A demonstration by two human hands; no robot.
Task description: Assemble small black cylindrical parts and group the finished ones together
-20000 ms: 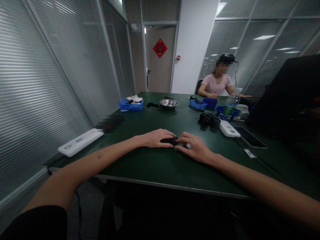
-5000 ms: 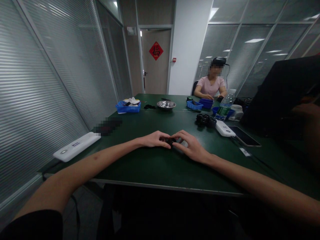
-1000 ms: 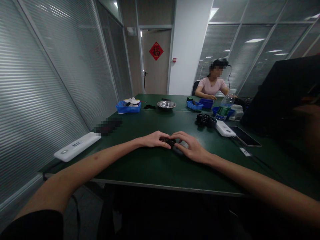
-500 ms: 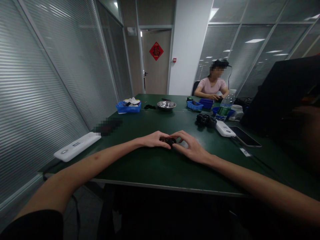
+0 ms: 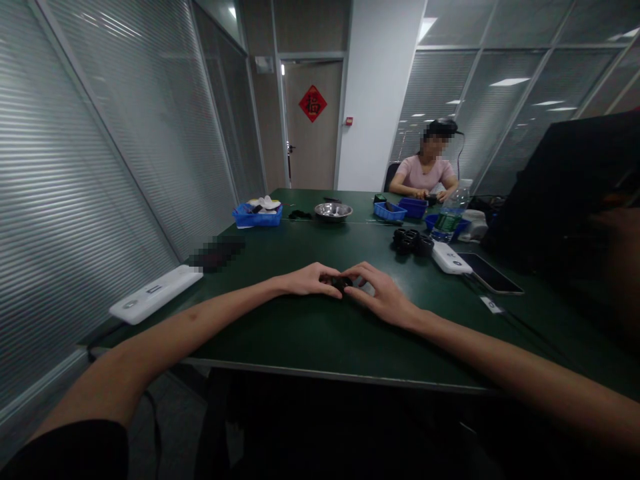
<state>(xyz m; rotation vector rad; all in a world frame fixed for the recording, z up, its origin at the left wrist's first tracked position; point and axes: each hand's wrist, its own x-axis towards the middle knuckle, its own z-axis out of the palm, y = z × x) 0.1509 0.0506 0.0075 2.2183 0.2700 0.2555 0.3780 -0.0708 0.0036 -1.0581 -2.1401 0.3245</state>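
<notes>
A small black part (image 5: 341,283) lies between my two hands, low over the green table (image 5: 310,340). My left hand (image 5: 314,279) is closed round its left side, thumb in front. From the right, my right hand (image 5: 376,288) has thumb and fingers curved about the other end, with fingertips at the part. Its fine shape is too dark and small to make out. Several black round parts (image 5: 411,241) are grouped beyond my right hand.
A steel bowl (image 5: 333,212), a filled blue basket (image 5: 258,215) and a smaller blue basket (image 5: 390,211) stand farther back. To the right are a bottle (image 5: 450,217), white power bank (image 5: 451,258) and phone (image 5: 491,273). Another white device (image 5: 156,295) lies left. A person sits across.
My hands and the black part have barely moved. Across the table, the other person's hands have shifted slightly.
</notes>
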